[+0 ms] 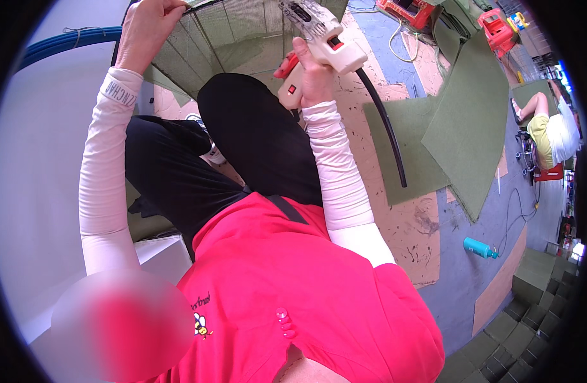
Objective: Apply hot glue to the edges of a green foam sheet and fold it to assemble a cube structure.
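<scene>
The left hand is up at the top of the view, fingertips drawn together right at the edge of a green panelled piece; whether they actually pinch that edge, I can't tell. And the right hand, no doubt there, wraps round the grip of a white power tool, thumb up along its back!

Biggest first: loose green sheets overlap flat on the floor, off to the right. Down in the lower right corner sits a spread of green blocks. Then the panelled piece itself, just beyond the raised knee, its walls standing and crossed by dark lines, the tool near its rim.

So how far along? Midway, I'd judge: the walls are up, but with both hands at the piece it looks unfinished, and those flat sheets appear unworked. Inside the tool, any action is impossible to see. Smaller now, a black cord drops from it, and a turquoise bottle lies on its side.
</scene>
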`<state>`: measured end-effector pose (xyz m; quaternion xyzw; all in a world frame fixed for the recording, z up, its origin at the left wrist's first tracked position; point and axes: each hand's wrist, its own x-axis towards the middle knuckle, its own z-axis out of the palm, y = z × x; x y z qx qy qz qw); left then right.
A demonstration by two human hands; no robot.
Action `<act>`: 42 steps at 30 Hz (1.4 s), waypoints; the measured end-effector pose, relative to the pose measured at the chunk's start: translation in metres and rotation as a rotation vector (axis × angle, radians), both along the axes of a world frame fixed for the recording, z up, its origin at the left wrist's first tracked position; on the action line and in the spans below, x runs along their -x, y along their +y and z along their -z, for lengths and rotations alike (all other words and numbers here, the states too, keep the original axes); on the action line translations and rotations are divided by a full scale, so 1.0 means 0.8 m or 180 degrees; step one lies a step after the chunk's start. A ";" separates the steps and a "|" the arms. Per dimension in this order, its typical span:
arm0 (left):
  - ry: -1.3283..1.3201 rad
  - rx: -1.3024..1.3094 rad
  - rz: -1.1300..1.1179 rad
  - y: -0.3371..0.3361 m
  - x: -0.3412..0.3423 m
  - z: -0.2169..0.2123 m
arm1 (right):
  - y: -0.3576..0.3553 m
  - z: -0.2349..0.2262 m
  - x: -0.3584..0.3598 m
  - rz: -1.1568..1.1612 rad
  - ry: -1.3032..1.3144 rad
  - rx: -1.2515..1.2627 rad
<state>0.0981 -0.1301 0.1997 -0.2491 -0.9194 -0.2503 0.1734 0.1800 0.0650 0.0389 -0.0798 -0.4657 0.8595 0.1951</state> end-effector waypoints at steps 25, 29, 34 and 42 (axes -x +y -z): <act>0.2064 0.1163 0.0756 -0.009 0.006 0.109 | 0.116 -0.018 0.031 -0.0686 0.0801 -0.0414; 0.1935 0.1173 0.0688 -0.007 0.003 0.113 | 0.117 0.001 0.034 -0.0600 0.0919 -0.0196; 0.1940 0.1114 0.0673 -0.008 -0.001 0.110 | 0.107 -0.005 0.040 -0.0580 0.0768 -0.0201; 0.2186 0.1211 0.0611 0.001 0.002 0.110 | 0.104 0.038 0.064 0.0345 0.0906 0.0232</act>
